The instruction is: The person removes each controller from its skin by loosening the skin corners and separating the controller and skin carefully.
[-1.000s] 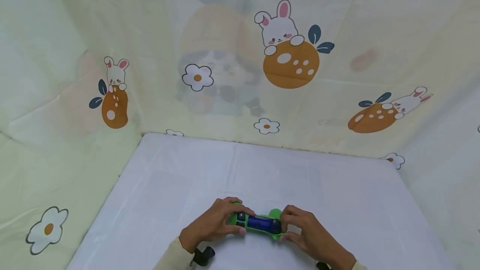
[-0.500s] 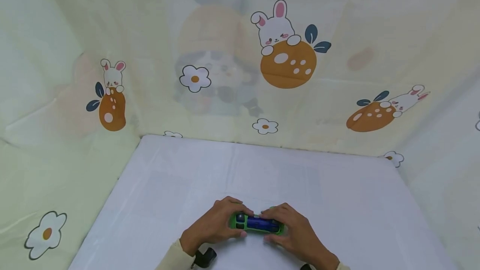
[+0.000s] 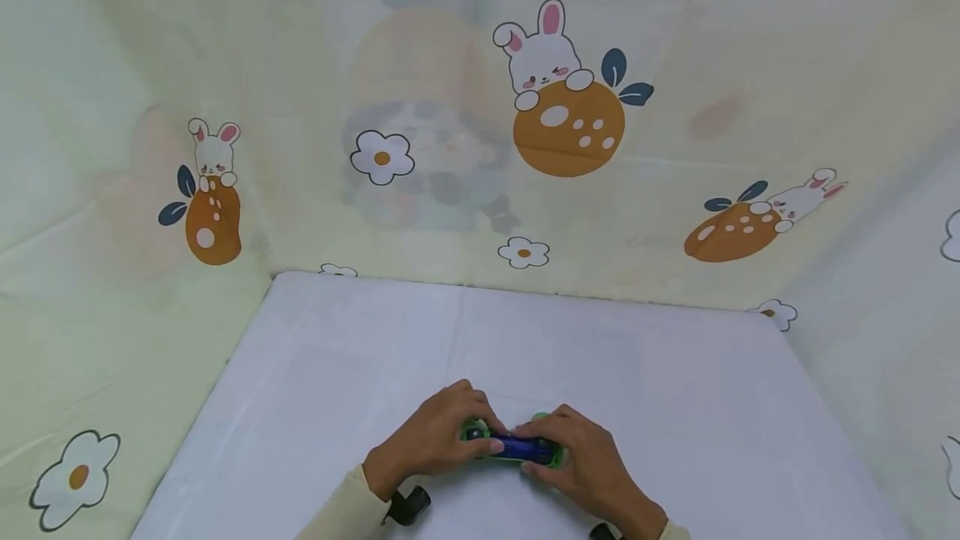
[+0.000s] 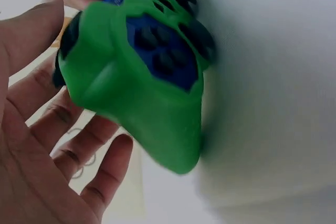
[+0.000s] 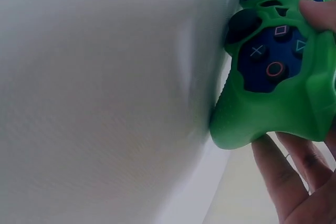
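A blue game controller in a green rubber cover [image 3: 517, 448] is held low over the white table, near its front in the head view. My left hand [image 3: 431, 436] grips its left end, thumb on the near side and fingers behind. The opposite end is gripped by my right hand [image 3: 588, 461] between thumb and fingers. In the left wrist view, the direction buttons [image 4: 163, 51] sit in a dark blue panel, and the thumbsticks point towards the table. Symbol buttons [image 5: 275, 70] show in the right wrist view, with a green handle close to the tabletop.
White cloth covers the table [image 3: 360, 348]. Pale curtains [image 3: 450, 232] printed with rabbits, oranges and flowers hang behind it and at both sides. A black wrist camera [image 3: 408, 507] is strapped at the left wrist.
My right hand has moved left from the controller's right tip to a grip further in along it. The left thumb has shifted onto the controller's blue part. The head view has turned slightly right.
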Available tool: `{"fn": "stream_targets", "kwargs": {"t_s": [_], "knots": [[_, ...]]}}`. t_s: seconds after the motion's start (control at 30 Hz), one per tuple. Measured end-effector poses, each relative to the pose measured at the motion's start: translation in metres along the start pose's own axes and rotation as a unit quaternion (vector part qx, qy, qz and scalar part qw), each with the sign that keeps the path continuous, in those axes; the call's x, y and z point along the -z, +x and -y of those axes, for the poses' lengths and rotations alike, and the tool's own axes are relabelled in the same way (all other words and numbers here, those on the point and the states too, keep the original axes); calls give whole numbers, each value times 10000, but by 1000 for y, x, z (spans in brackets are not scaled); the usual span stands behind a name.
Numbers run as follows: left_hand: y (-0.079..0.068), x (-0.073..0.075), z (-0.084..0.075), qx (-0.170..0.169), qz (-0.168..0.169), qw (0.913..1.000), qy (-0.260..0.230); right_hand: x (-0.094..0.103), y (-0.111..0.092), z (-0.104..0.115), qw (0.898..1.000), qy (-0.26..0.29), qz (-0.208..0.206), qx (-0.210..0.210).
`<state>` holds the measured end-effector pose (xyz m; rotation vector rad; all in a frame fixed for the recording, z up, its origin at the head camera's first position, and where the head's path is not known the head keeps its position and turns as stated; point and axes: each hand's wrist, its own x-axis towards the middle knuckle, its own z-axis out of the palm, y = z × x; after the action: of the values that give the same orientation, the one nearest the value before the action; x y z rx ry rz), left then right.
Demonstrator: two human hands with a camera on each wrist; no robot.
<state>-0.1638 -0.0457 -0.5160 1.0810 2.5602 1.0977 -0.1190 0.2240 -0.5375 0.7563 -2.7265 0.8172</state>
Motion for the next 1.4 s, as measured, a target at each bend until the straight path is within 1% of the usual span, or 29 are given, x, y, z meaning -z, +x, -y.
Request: {"fn": "stream_targets", "kwargs": {"t_s": [0.1, 0.33, 0.5, 0.63, 0.8, 0.97, 1.1, 1.23, 1.33, 1.4], "knots": [[0, 4, 2, 100, 33, 9999, 107, 1, 2, 1, 10000, -15, 31, -16], [3, 14, 5, 163, 276, 9991, 269, 2, 3, 2, 9999, 74, 102, -78], [5, 22, 7, 211, 438, 9987, 159, 2, 2, 1, 9998, 107, 120, -143], [7, 25, 10, 112, 601, 9981, 37, 2, 2, 0, 9997, 166, 89, -128], [11, 26, 14, 11, 981, 9950, -179, 1, 2, 0, 9995, 315, 11, 6], [15, 27, 17, 32, 1473, 9879, -482, -1, 1, 0, 9994, 353, -21, -5], [16, 27, 18, -13, 1692, 9827, -753, -1, 1, 1, 9994, 333, -24, -15], [16, 24, 19, -56, 1692, 9809, -958, -2, 0, 2, 9995, 315, -76, 38], [14, 22, 20, -110, 1523, 9825, -1066, -2, 0, 2, 9994, 312, -130, 45], [13, 21, 20, -201, 1332, 9844, -1132, -3, -1, 1, 9994, 298, -165, 28]]}}
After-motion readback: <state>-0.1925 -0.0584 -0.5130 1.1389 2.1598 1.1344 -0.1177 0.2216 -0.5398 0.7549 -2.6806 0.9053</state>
